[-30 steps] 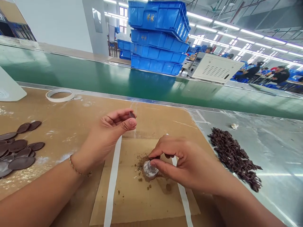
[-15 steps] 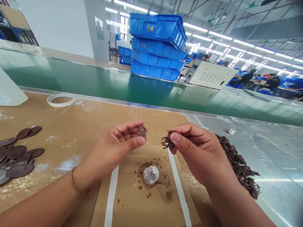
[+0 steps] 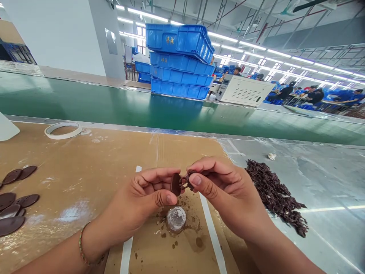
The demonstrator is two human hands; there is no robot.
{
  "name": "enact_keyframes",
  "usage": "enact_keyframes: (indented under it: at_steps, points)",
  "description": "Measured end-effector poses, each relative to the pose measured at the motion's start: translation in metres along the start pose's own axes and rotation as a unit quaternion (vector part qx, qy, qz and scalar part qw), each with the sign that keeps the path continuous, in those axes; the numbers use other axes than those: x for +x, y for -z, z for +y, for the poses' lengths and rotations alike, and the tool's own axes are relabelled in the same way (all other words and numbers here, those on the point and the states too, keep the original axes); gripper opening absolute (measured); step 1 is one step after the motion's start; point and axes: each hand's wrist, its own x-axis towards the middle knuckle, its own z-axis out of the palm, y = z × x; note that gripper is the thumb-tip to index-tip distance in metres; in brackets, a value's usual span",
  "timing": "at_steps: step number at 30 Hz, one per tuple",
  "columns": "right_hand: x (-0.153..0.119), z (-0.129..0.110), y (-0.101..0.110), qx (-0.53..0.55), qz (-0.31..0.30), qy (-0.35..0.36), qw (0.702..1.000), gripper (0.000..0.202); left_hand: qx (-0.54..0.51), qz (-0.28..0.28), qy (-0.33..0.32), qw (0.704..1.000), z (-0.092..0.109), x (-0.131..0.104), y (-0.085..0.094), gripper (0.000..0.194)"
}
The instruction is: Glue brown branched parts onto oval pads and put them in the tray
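Observation:
Between the thumb and fingers of my left hand (image 3: 145,199) is a flat brown oval disc (image 3: 176,185), held on edge. My right hand (image 3: 221,190) pinches a small dark brown branched piece (image 3: 188,180), its thin prongs pointing left. The prongs meet the face of the disc; whether they sit in its holes I cannot tell. Just below the hands, a small clear cup (image 3: 176,219) with whitish residue stands on a brown board (image 3: 159,255) spotted with dark stains.
Several brown oval discs (image 3: 11,205) lie at the left. A heap of dark branched pieces (image 3: 273,194) lies at the right. A tape roll (image 3: 63,130) rests near the green conveyor belt (image 3: 119,108). Behind it stand stacked blue crates (image 3: 179,72) and a beige metal box (image 3: 245,90).
My hands have come together and lower, bringing the branched piece's prongs against the disc. The disc has turned so its face shows more. The camera view has shifted slightly.

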Motion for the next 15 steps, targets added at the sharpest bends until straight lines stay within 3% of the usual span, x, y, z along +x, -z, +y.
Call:
enact_keyframes:
  at_steps: [15]
  points:
    - [-0.0045, 0.0088, -0.0001, -0.100, -0.026, 0.054, 0.993, 0.008, -0.034, 0.035, 0.002, 0.999, 0.0024, 0.0004, -0.0049, 0.024]
